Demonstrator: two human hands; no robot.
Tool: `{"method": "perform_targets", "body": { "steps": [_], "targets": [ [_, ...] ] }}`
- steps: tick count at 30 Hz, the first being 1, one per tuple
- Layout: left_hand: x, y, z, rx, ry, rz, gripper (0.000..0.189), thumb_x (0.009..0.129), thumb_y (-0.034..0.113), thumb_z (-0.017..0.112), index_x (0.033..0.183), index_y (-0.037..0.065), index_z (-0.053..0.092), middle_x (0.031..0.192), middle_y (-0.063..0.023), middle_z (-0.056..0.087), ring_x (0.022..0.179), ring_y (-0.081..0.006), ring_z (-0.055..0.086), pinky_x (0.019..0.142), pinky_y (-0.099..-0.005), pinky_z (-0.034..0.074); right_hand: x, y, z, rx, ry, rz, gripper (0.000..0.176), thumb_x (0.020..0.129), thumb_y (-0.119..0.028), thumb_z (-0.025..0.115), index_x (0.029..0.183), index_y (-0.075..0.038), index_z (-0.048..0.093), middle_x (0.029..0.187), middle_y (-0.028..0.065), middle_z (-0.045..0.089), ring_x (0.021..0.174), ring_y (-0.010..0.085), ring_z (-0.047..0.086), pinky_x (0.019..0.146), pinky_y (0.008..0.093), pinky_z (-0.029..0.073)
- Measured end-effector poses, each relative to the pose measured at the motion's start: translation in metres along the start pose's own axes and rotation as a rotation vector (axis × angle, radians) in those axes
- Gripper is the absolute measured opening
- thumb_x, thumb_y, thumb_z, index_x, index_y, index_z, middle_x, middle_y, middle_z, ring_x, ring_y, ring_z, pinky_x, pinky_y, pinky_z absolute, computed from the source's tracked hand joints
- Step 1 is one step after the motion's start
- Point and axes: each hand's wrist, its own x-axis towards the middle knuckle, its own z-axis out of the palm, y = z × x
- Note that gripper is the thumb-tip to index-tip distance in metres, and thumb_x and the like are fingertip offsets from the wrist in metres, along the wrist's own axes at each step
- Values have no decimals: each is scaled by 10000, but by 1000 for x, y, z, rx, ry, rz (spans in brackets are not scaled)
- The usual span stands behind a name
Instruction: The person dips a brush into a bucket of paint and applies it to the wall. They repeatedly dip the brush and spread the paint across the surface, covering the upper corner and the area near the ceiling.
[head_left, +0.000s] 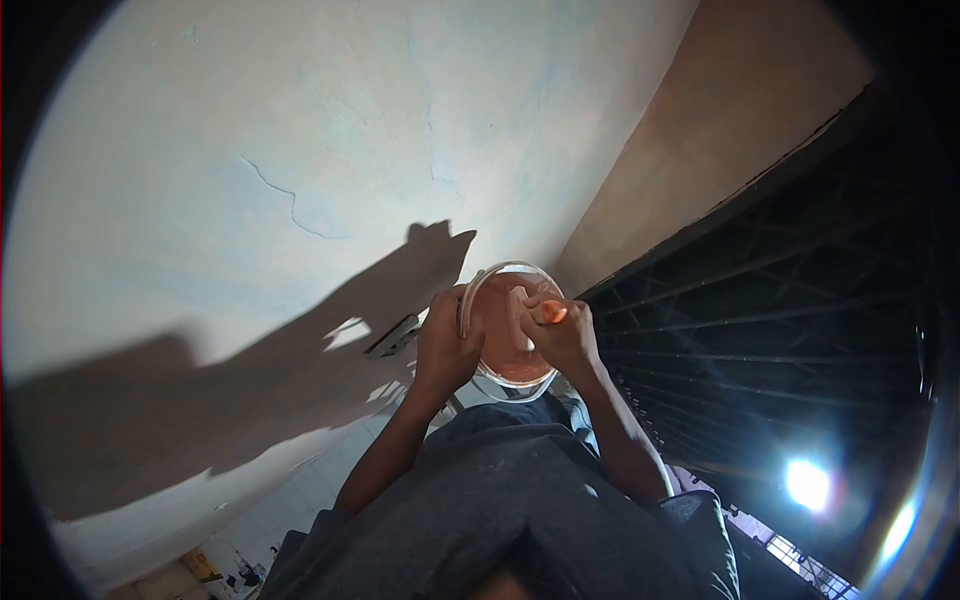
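A round white bucket (515, 384) of reddish-brown paint (492, 300) is in front of my body, close to the wall. My left hand (446, 342) is closed on the left side of its rim, thumb on the inside and fingers outside. Over the right part of the opening, my right hand (570, 338) is wrapped round a paintbrush (553, 312) whose orange handle end points up at me. The brush's wide pale head lies inside the bucket; whether its bristles are in the paint is hidden.
A cracked pale wall (300, 130) rises ahead and left, carrying my shadow and a dark switch plate (393, 337). On the right is a dark, folding-gate-like metal grille (760, 320) with a bright lamp (808, 485). Small items (245, 575) lie far below left.
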Motion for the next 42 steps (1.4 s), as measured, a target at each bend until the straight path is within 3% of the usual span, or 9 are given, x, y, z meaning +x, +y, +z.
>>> {"method": "perform_targets", "body": {
  "steps": [1,7,14,20,21,28,30,39,42],
  "targets": [
    [0,0,1,10,0,9,418,771,69,577,1179,-3,518,1090,-206,559,999,-352,586,870,-415,465,2,-2,1,-52,-2,-45,212,793,-265,654,792,-54,677,690,169,650,667,352,657,626,430,525],
    [-3,1,3,3,4,30,446,737,63,551,1174,-19,516,1074,-210,559,999,-355,582,880,-416,460,12,31,29,-185,-29,-167,243,809,-310,632,839,-74,684,779,178,663,748,361,653,722,461,521],
    [-4,3,7,-27,-11,-2,469,718,64,550,1177,-24,513,1070,-218,556,1009,-362,574,890,-417,455,12,27,24,-299,-172,-83,261,810,-324,624,837,-72,688,765,190,662,709,375,643,709,453,524],
    [-1,0,2,-1,-7,-24,473,710,46,569,1175,-14,516,1094,-218,557,1030,-370,568,905,-425,450,-12,18,-16,472,-8,129,149,784,-66,721,912,10,709,754,7,680,694,41,589,645,206,491],
    [-1,0,1,-1,-6,-20,473,710,46,569,1175,-14,516,1094,-218,557,1030,-370,568,905,-425,450,-15,20,-19,473,-6,126,149,784,-66,721,912,10,709,754,7,680,694,41,589,645,206,491],
    [5,-4,-3,-4,-31,-29,460,710,33,582,1165,-7,526,1106,-215,559,1034,-364,568,915,-422,447,-27,30,-37,674,62,131,221,845,-97,680,1006,51,651,867,87,681,766,127,657,684,252,550],
    [5,-5,-4,-11,-24,-21,454,715,33,583,1164,-9,528,1111,-217,559,1037,-361,569,914,-418,447,-27,32,-40,807,59,231,267,884,-132,635,1079,48,601,965,140,659,809,214,681,726,330,595],
    [8,-28,-4,-75,23,66,445,743,72,582,1175,-35,551,1096,-231,600,1013,-342,607,894,-403,470,-34,59,-35,1110,189,279,265,865,-126,631,1077,31,603,959,149,647,822,260,679,716,394,597],
    [9,-29,-5,-124,29,6,446,737,22,587,1176,-47,546,1080,-185,619,988,-261,623,863,-349,488,-30,35,-42,1271,235,201,261,875,-119,620,1092,23,593,962,149,645,808,268,678,719,399,596]
  ]
}}
